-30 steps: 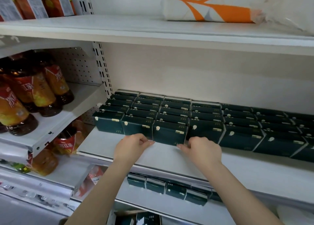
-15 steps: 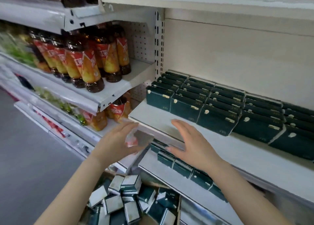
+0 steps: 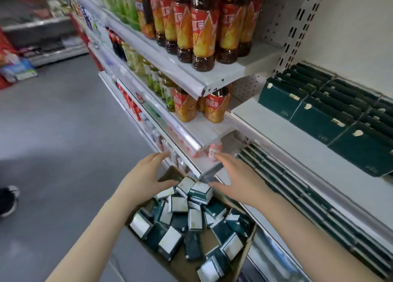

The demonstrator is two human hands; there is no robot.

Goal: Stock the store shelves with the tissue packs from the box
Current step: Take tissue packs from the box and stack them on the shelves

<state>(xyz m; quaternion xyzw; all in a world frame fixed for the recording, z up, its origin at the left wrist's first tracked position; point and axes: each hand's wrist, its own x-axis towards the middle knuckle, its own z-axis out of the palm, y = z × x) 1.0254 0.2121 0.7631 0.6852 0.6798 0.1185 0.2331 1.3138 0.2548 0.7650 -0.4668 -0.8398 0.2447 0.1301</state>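
Green-and-white tissue packs (image 3: 194,219) lie jumbled in the cardboard box (image 3: 176,266) below the shelf (image 3: 297,145), probably light and squashy, best pinched across their flat sides, while left hand (image 3: 146,175) and right hand (image 3: 238,179) hover spread wide, holding nothing.

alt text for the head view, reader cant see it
A person's left hand and right hand hover open over a cardboard box of jumbled dark green tissue packs beside store shelving. To the right, a white shelf holds neat rows of the same packs; bottled drinks with red-orange labels fill the shelves further left.
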